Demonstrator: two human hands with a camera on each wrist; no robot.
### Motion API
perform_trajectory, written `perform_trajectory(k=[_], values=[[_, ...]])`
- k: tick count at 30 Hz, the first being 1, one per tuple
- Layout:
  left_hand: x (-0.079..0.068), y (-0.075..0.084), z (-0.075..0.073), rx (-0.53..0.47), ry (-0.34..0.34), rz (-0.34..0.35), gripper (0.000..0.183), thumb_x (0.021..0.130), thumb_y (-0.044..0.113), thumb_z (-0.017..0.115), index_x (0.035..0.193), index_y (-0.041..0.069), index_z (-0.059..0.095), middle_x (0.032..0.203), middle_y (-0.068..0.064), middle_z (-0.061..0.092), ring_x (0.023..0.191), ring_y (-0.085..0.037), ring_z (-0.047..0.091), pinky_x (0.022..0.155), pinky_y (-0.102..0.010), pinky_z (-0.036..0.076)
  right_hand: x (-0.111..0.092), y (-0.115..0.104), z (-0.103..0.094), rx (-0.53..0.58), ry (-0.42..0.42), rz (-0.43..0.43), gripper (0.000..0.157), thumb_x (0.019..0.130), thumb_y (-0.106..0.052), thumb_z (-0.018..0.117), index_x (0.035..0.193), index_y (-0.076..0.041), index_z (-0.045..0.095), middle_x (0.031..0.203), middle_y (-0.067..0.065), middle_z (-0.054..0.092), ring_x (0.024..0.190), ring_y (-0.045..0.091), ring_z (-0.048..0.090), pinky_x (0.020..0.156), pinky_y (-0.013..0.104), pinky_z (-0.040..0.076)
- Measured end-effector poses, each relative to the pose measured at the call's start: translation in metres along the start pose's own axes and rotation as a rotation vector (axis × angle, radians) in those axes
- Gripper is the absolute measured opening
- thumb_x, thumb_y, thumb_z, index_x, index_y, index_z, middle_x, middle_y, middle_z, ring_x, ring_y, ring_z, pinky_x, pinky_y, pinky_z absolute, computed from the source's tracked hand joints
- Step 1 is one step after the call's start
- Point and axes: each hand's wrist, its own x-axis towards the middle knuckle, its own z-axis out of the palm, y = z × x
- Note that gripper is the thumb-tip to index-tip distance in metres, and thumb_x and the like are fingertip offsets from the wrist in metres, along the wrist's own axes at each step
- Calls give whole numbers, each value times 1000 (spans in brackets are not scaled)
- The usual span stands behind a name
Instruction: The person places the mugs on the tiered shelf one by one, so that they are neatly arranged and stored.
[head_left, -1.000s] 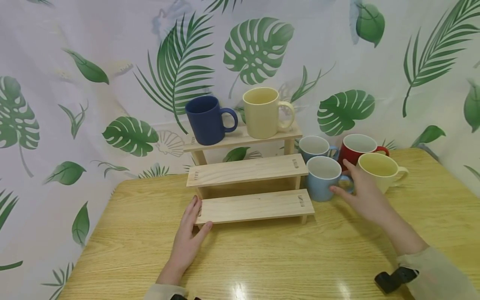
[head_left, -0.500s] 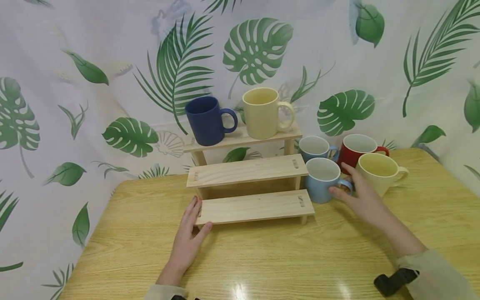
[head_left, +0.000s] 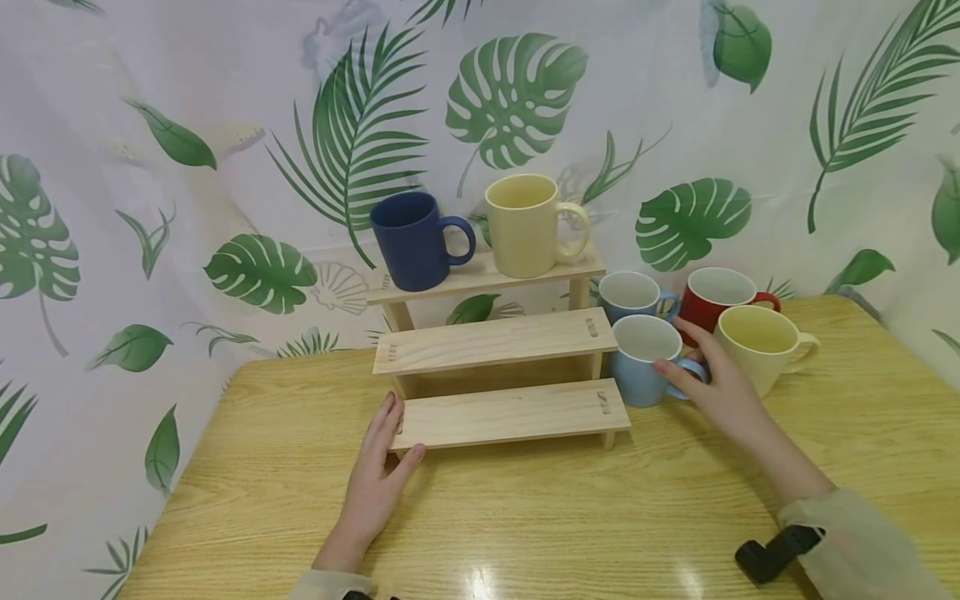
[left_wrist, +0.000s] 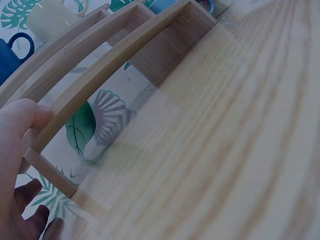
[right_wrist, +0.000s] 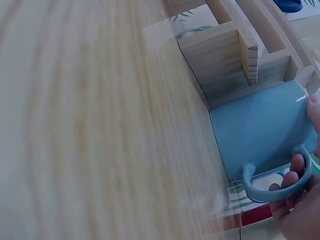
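Note:
My right hand (head_left: 726,396) holds a light blue mug (head_left: 636,377) by its handle (right_wrist: 256,194), fingertips through the loop and thumb near the rim. The mug stands upright beside the right end of a three-tier wooden shelf (head_left: 510,414). At the other end, my left hand (head_left: 369,483) rests against the lowest board, its thumb on the front edge and fingers along the side. In the left wrist view, several fingers (left_wrist: 34,220) hang below that board. A dark blue mug (head_left: 412,242) and a pale yellow mug (head_left: 521,229) stand on the top tier.
Behind the held mug is another blue mug (head_left: 626,293). A red mug (head_left: 716,298) and a second yellow mug (head_left: 757,342) stand to the right, close to the right hand. All are on a wood-grain table (head_left: 510,525) before a leaf-print cloth (head_left: 247,192).
My right hand has moved in on the light blue mug's handle, its thumb now over it, and the forearm has shifted slightly left. The mug has barely moved. My left hand stays put.

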Motion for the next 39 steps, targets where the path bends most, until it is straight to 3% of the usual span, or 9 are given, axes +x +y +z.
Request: perform_trajectory(k=[7, 13, 16, 23, 29, 32, 35, 39], values=[[0, 2, 0, -10, 2, 4, 64, 97, 17, 58, 151, 5, 25, 158, -5, 12, 142, -28, 16, 110, -56, 17, 2, 1, 3, 17, 6, 1, 65, 92, -27, 66, 147, -11, 35, 87, 10, 46, 78, 18, 40, 58, 26, 35], [0, 3, 0, -5, 1, 3, 65, 96, 16, 58, 151, 3, 25, 158, -7, 12, 142, -30, 18, 109, -56, 19, 2, 5, 5, 39, 5, 25, 65, 93, -28, 64, 148, -12, 34, 88, 10, 46, 79, 18, 40, 60, 27, 35], [2, -6, 2, -10, 6, 13, 65, 97, 17, 59, 151, 5, 25, 158, -7, 12, 141, -30, 18, 109, -57, 19, 2, 7, 8, 66, 23, 56, 65, 93, -30, 64, 148, -14, 35, 87, 11, 44, 79, 18, 39, 61, 27, 34], [6, -35, 5, 18, 14, 34, 66, 96, 31, 59, 152, 20, 26, 159, -1, 13, 141, -23, 21, 109, -55, 21, 1, 10, 14, 140, 87, 113, 65, 91, -31, 67, 148, -19, 38, 122, 17, 53, 98, 17, 43, 78, 29, 36], [5, -37, 4, 16, 16, 43, 67, 96, 35, 59, 152, 21, 26, 159, 1, 13, 140, -23, 25, 109, -53, 23, 0, 11, 16, 160, 96, 167, 67, 91, -34, 66, 149, -22, 37, 103, 14, 52, 97, 20, 41, 81, 33, 33], [5, -36, 4, 20, 20, 48, 67, 95, 34, 59, 152, 20, 27, 159, 1, 13, 139, -23, 25, 109, -53, 23, -1, 11, 15, 184, 90, 194, 67, 91, -36, 66, 149, -26, 36, 113, 15, 53, 103, 18, 41, 85, 34, 33], [5, -35, 5, 21, 22, 49, 67, 95, 34, 59, 152, 20, 27, 159, 1, 14, 140, -24, 24, 109, -53, 23, -2, 11, 16, 223, 100, 203, 65, 90, -34, 67, 148, -27, 37, 109, 13, 54, 101, 14, 42, 84, 27, 34], [5, -36, 5, 23, 19, 44, 66, 96, 34, 59, 152, 21, 27, 159, 3, 13, 140, -23, 23, 109, -54, 23, -4, 13, 16, 286, 133, 201, 64, 89, -28, 69, 147, -23, 41, 86, 3, 47, 90, 13, 42, 75, 19, 35]])
